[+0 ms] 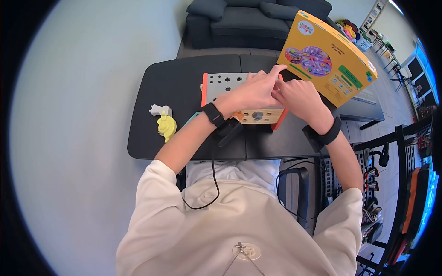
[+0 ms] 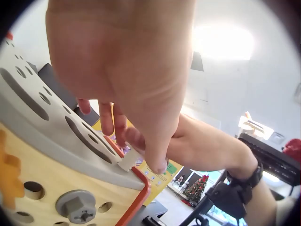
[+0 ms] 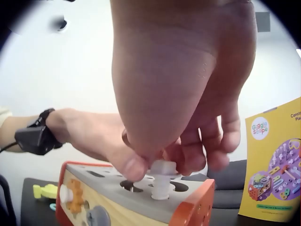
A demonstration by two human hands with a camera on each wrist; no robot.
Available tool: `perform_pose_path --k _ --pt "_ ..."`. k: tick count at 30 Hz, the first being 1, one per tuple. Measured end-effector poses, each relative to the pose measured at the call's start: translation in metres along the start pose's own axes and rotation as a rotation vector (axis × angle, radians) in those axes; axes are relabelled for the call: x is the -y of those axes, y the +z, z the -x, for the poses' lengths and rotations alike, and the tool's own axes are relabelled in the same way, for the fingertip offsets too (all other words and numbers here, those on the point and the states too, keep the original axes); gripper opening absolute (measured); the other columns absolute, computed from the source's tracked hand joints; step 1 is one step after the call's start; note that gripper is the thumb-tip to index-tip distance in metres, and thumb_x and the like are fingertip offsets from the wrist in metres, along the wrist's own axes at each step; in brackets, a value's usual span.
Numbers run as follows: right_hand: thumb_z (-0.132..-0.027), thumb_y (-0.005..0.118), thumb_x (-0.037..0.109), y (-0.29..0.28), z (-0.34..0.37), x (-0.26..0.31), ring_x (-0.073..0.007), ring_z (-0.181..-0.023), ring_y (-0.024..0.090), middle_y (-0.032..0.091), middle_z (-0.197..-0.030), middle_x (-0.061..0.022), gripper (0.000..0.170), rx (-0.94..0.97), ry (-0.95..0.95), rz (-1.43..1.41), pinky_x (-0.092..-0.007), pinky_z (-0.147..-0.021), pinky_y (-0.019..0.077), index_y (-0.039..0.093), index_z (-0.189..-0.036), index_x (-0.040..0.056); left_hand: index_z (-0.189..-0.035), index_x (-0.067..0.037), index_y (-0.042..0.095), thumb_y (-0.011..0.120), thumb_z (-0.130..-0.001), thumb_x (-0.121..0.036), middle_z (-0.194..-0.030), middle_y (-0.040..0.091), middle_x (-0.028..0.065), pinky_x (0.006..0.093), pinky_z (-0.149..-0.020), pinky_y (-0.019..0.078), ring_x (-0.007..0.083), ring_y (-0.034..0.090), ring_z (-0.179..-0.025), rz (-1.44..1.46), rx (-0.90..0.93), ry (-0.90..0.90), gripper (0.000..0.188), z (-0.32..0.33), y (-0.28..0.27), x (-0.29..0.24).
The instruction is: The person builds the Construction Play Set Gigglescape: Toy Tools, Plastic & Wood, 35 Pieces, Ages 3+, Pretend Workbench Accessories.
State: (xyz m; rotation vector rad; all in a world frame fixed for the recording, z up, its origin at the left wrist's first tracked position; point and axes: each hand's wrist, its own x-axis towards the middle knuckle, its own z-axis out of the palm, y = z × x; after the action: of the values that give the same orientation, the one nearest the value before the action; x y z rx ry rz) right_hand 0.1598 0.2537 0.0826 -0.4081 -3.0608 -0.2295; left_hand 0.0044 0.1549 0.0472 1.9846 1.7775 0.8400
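A toy workbench (image 1: pixel 225 82) with a grey perforated top, wooden front and red-orange ends stands on the black table. Near the top's right end, a whitish bolt (image 3: pixel 161 184) stands upright in a hole. My right hand (image 1: pixel 301 99) pinches around the bolt's head, its other fingers bent behind it. My left hand (image 1: pixel 251 94) reaches over the top from the left, fingers loosely extended, thumb close beside the bolt; whether it touches is unclear. On the front are a grey bolt (image 2: pixel 76 206) and an orange gear (image 3: pixel 75 195).
A yellow box (image 1: pixel 327 60) stands upright at the back right of the table (image 1: pixel 156 87). Yellow and white toy pieces (image 1: pixel 166 125) lie at the left. A teal piece (image 1: pixel 192 118) shows beside the left forearm. Beyond the table is a dark sofa (image 1: pixel 244 27).
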Motion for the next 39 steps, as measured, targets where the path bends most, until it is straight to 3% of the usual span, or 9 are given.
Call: perform_pose_path --k 2,7,14,16,20,27,33,36,39 --pt "-0.106 0.060 0.026 -0.006 -0.001 0.003 -0.0387 -0.085 0.072 0.073 -0.088 -0.0168 0.025 0.205 0.129 0.112 -0.0473 -0.071 0.0553 0.058 -0.114 0.0026 -0.166 -0.005 0.019 0.081 -0.088 -0.013 -0.124 0.071 0.0209 0.0478 -0.115 0.0416 0.0372 0.063 -0.127 -0.021 -0.006 -0.028 0.100 -0.001 0.000 -0.007" --pt "-0.104 0.062 0.024 0.001 0.016 -0.015 -0.0380 -0.079 0.072 0.071 -0.083 -0.0136 0.020 -0.195 -0.106 -0.186 -0.0480 -0.067 0.0574 0.062 -0.110 0.0044 -0.166 -0.004 0.018 0.076 -0.091 -0.008 -0.125 0.071 0.0209 0.0473 -0.117 0.0407 0.0382 0.061 -0.131 0.279 0.036 0.048 0.096 0.000 0.001 0.009" --pt "-0.102 0.064 0.023 0.006 0.011 -0.010 -0.0376 -0.080 0.073 0.069 -0.081 -0.0124 0.018 -0.122 -0.109 -0.325 -0.0477 -0.068 0.0576 0.064 -0.107 0.0057 -0.167 -0.005 0.018 0.074 -0.092 -0.005 -0.130 0.068 0.0222 0.0472 -0.117 0.0407 0.0395 0.056 -0.135 0.130 0.027 0.015 0.093 0.003 0.001 0.002" --pt "-0.102 0.063 0.024 0.003 0.004 -0.002 -0.0357 -0.077 0.073 0.069 -0.079 -0.0118 0.021 0.072 0.034 0.076 -0.0461 -0.067 0.0575 0.067 -0.097 0.0045 -0.167 -0.005 0.019 0.072 -0.092 -0.003 -0.130 0.068 0.0224 0.0473 -0.117 0.0405 0.0390 0.055 -0.136 -0.013 0.001 -0.023 0.092 0.005 -0.002 -0.011" --pt "-0.102 0.063 0.025 0.001 0.007 -0.001 -0.0341 -0.075 0.073 0.070 -0.078 -0.0116 0.025 0.062 0.032 0.168 -0.0448 -0.065 0.0572 0.067 -0.087 0.0047 -0.166 -0.005 0.020 0.074 -0.091 -0.006 -0.131 0.068 0.0231 0.0479 -0.116 0.0428 0.0404 0.057 -0.134 0.034 0.024 0.026 0.092 0.000 0.003 0.004" --pt "-0.103 0.063 0.026 0.011 0.013 -0.016 -0.0358 -0.075 0.073 0.072 -0.082 -0.0146 0.020 -0.217 -0.164 -0.294 -0.0475 -0.067 0.0574 0.066 -0.103 0.0059 -0.165 -0.007 0.023 0.078 -0.089 -0.010 -0.129 0.069 0.0213 0.0495 -0.113 0.0455 0.0419 0.060 -0.129 0.260 0.051 0.066 0.094 0.004 -0.001 0.013" --pt "-0.102 0.064 0.023 0.025 -0.005 -0.004 -0.0330 -0.065 0.072 0.071 -0.074 -0.0126 0.016 0.024 0.004 0.210 -0.0456 -0.061 0.0560 0.067 -0.100 0.0070 -0.164 -0.007 0.023 0.079 -0.088 -0.009 -0.126 0.069 0.0191 0.0490 -0.107 0.0477 0.0368 0.066 -0.111 -0.174 -0.060 0.015 0.095 -0.002 0.008 0.000" --pt "-0.103 0.063 0.023 0.017 0.003 0.001 -0.0317 -0.066 0.072 0.071 -0.075 -0.0123 0.018 0.048 0.146 0.213 -0.0442 -0.061 0.0558 0.066 -0.102 0.0051 -0.166 -0.008 0.019 0.075 -0.088 -0.001 -0.125 0.069 0.0202 0.0448 -0.104 0.0506 0.0348 0.068 -0.107 0.233 0.061 0.098 0.096 -0.003 0.010 0.010" --pt "-0.103 0.063 0.025 0.015 0.017 -0.014 -0.0340 -0.068 0.072 0.070 -0.076 -0.0120 0.022 -0.272 -0.161 -0.114 -0.0439 -0.062 0.0566 0.063 -0.103 0.0025 -0.168 -0.009 0.014 0.069 -0.089 0.007 -0.123 0.068 0.0211 0.0420 -0.099 0.0537 0.0369 0.070 -0.112 0.184 0.082 0.026 0.098 0.004 -0.003 0.003"
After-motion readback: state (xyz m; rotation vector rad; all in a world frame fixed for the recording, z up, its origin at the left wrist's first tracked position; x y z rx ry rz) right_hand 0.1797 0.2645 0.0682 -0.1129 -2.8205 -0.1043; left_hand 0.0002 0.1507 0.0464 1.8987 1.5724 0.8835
